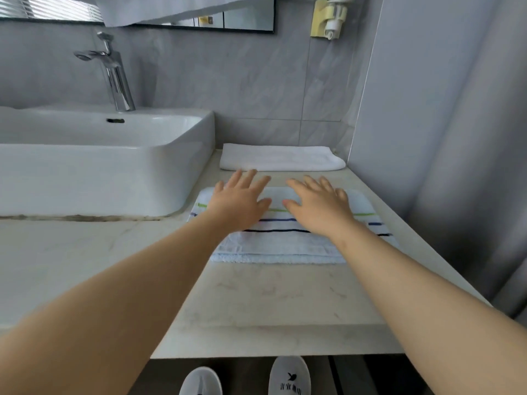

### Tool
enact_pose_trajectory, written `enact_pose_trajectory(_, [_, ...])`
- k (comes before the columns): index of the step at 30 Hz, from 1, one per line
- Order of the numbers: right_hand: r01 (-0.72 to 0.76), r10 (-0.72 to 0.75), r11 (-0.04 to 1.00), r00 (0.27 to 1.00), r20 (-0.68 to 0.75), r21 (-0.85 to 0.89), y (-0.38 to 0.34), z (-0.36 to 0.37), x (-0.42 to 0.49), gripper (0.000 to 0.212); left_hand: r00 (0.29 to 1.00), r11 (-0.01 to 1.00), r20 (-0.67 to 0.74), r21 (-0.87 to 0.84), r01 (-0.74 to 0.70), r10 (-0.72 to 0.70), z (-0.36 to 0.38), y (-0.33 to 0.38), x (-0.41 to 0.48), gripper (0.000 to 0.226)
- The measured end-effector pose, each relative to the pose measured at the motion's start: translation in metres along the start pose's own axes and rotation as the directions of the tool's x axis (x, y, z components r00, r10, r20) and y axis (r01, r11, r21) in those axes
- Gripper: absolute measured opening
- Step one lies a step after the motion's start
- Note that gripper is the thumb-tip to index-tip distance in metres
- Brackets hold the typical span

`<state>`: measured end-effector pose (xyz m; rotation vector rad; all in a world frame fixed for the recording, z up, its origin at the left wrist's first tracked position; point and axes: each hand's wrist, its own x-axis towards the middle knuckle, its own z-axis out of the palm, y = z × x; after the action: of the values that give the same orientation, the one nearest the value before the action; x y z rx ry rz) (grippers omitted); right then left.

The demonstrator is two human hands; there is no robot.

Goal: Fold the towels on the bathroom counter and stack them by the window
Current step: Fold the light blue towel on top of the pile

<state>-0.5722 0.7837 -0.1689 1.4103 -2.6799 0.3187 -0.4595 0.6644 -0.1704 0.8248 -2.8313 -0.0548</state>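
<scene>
A folded pale towel with green, blue and black stripes [281, 240] lies on the marble counter [271, 303], right of the basin. My left hand [239, 198] and my right hand [319, 203] both rest flat on its far half, fingers straight and spread, side by side. Behind it, against the tiled back wall, a folded plain white towel [281, 157] lies flat, and my left fingertips reach almost to its near edge.
A white raised basin [94, 166] with a chrome tap [114, 72] fills the left. A grey wall or curtain [442, 138] bounds the counter's right side. A wall-mounted holder [330, 18] hangs above. Two white slippers [289, 377] show below the counter's front edge.
</scene>
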Motion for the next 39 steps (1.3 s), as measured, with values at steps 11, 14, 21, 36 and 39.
enact_pose_trajectory(11, [-0.338,0.333,0.941,0.928,0.167,0.001,0.063,0.019,0.019,0.069,0.942,0.957,0.177,-0.001,0.291,-0.286,0.026,-0.035,0.019,0.064])
enact_pose_trajectory(14, [-0.398,0.391,0.916,0.915,0.103,0.051,0.068,0.019,0.016,0.066,0.921,0.924,0.113,-0.035,0.38,-0.374,0.023,-0.034,0.015,0.054])
enact_pose_trajectory(21, [-0.537,0.54,0.841,0.841,-0.041,0.066,0.082,0.006,0.006,0.063,0.846,0.841,0.06,-0.088,0.534,-0.53,0.005,-0.048,-0.003,0.078])
enact_pose_trajectory(36, [-0.491,0.518,0.665,0.846,0.125,0.563,0.088,-0.012,-0.007,0.021,0.822,0.468,0.308,-0.703,0.536,-0.479,-0.023,-0.053,-0.017,0.024])
enact_pose_trajectory(39, [-0.427,0.53,0.655,0.848,0.025,0.624,0.088,-0.01,-0.005,0.025,0.845,0.492,0.144,-0.758,0.429,-0.515,-0.028,-0.048,-0.019,0.03])
